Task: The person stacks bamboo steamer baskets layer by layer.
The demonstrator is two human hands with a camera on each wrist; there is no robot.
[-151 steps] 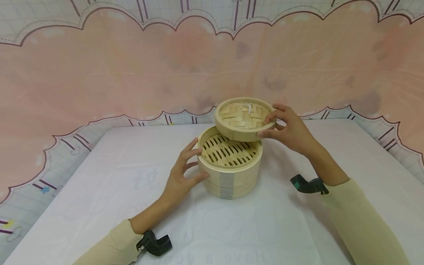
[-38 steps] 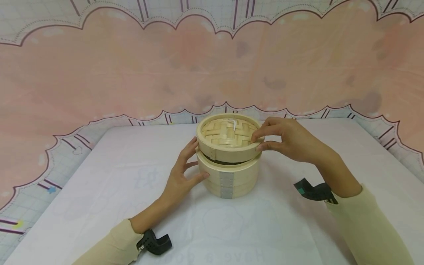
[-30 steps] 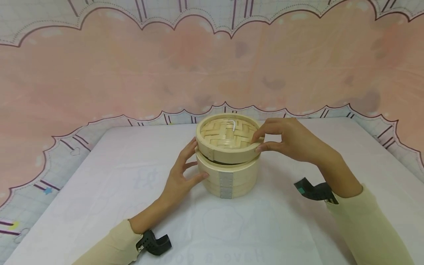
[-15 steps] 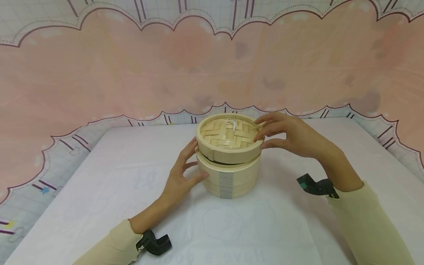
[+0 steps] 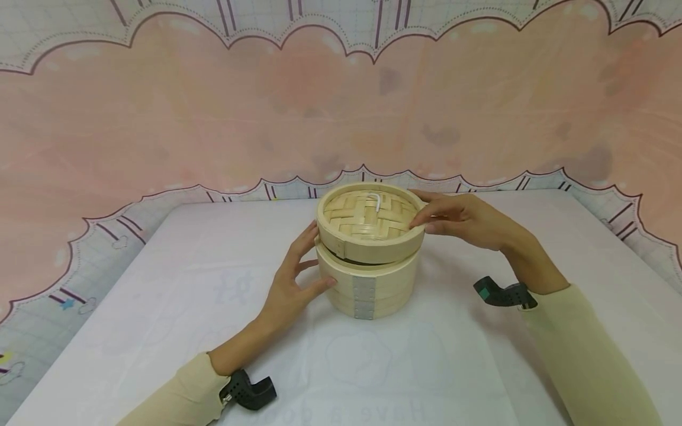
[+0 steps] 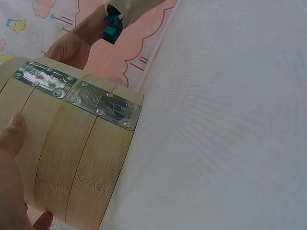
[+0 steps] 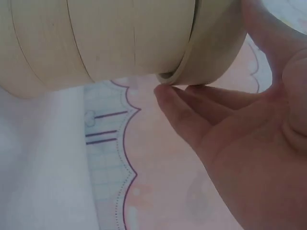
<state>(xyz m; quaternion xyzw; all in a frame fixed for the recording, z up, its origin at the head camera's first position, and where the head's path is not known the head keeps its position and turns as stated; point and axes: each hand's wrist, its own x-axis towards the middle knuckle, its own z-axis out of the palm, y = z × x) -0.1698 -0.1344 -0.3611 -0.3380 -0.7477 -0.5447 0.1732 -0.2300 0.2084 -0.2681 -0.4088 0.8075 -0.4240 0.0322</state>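
A round bamboo steamer basket (image 5: 391,293) with a riveted metal plate (image 5: 364,297) stands upright on the white table. On its top rests the woven bamboo lid (image 5: 362,228), slightly askew, with a dark gap showing along the front left. My left hand (image 5: 290,290) grips the basket's left side, thumb in front and fingers behind; the left wrist view shows the basket wall (image 6: 91,153) beside that thumb. My right hand (image 5: 469,222) holds the lid's right rim between thumb and fingers. In the right wrist view, fingertips (image 7: 165,93) sit right at the lid's lower edge (image 7: 211,57).
White cloth (image 5: 426,367) with faint lettering covers the table around the steamer. Behind it hangs a peach backdrop (image 5: 240,118) with scalloped borders. Black wrist cameras (image 5: 250,390) are strapped over both beige sleeves (image 5: 591,355).
The lid has come down and left from above the basket's right rear onto its top. My right hand loosened, then took the lid's right rim again. My left hand stayed put.
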